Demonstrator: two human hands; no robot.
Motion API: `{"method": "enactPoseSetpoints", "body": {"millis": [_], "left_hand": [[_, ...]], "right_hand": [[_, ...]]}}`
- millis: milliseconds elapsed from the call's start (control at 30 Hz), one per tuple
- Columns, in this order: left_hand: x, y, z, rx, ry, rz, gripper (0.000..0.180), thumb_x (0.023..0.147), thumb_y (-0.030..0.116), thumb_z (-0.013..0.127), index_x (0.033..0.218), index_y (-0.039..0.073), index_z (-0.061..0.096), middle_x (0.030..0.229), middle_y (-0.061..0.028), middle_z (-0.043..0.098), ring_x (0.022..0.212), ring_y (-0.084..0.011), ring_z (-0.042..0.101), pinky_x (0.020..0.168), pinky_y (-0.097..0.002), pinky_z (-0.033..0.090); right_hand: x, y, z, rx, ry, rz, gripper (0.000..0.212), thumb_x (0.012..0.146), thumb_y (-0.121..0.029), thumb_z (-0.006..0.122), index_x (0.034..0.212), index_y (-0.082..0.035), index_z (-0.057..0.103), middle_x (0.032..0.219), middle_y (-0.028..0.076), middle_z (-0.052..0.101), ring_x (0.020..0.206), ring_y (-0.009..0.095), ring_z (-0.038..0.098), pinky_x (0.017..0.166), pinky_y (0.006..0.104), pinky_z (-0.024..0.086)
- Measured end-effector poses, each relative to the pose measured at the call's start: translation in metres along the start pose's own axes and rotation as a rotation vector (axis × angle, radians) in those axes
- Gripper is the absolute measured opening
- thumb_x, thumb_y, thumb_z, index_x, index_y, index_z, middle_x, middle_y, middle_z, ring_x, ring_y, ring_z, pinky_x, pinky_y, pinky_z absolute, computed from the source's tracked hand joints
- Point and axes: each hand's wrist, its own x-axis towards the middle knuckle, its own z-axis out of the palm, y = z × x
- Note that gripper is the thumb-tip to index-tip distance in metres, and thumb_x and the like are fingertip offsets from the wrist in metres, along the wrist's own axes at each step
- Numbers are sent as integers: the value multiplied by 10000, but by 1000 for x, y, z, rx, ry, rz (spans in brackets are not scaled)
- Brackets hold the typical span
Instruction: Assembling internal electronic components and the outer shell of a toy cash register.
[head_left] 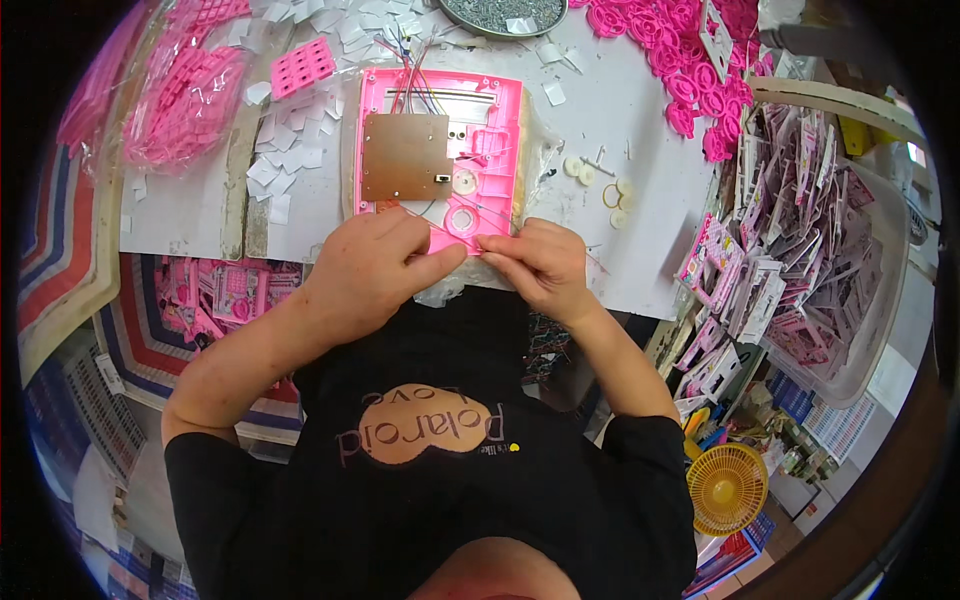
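Observation:
An open pink plastic casing [511, 160] lies on the table in front of me, with a brown circuit board [405, 155] in its left part. Thin coloured wires [410, 80] rise from its far end. Beside the board sit a white round part [465, 181] and a ring-shaped part [461, 219]. My left hand [372, 262] is closed at the casing's near edge, its thumb lying along that edge. Close to that thumb, my right hand [543, 262] pinches thumb and forefinger together at the near right corner; what is between those fingertips is too small to make out.
White paper pieces [290, 150] and bagged pink grids [185, 105] lie left. A metal tray of screws [505, 15] and pink rings [690, 85] are at the back. White wheels [586, 174] lie right of the casing. A packed bin [870, 300] and yellow basket [727, 488] stand right.

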Motion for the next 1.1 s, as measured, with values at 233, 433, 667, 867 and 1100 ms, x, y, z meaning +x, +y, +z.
{"method": "enactPoseSetpoints", "body": {"millis": [233, 433, 667, 867, 1100], "left_hand": [[2, -2, -2, 63, -95, 83, 510, 820, 125, 605, 1319, 209, 665, 783, -19, 447, 734, -212, 512, 646, -380, 420], [5, 5, -5, 138, -114, 107, 542, 791, 110, 628, 1331, 153, 649, 870, -52, 501, 802, -237, 535, 708, -391, 447], [6, 3, -7, 134, -130, 111, 572, 780, 112, 640, 1348, 182, 636, 906, -59, 531, 833, -237, 557, 744, -385, 478], [11, -5, -15, -126, -150, -28, 415, 836, 93, 641, 1249, 127, 654, 909, -106, 595, 874, -286, 625, 752, -394, 516], [64, -57, -30, 86, 373, -478, 261, 876, 240, 708, 1016, 33, 633, 848, -170, 682, 751, -354, 680, 670, -462, 537]], "right_hand": [[-6, -12, -2, -426, 27, -154, 372, 769, -102, 817, 1136, -95, 753, 625, 11, 562, 516, 179, 478, 483, 334, 382], [23, -49, -47, -478, -494, 130, 356, 838, -106, 720, 1193, -118, 742, 643, 55, 601, 521, 215, 555, 498, 354, 431], [146, -16, -5, -551, -131, 229, 260, 841, -295, 734, 940, -57, 765, 702, 113, 697, 646, 292, 683, 612, 406, 535], [164, -4, 14, -667, -197, 293, 276, 798, -321, 742, 885, -59, 764, 776, 149, 731, 739, 336, 716, 684, 439, 567], [153, -12, 14, -436, -33, 387, 244, 793, -231, 698, 827, 9, 679, 723, 191, 692, 720, 379, 693, 665, 470, 546]]}}
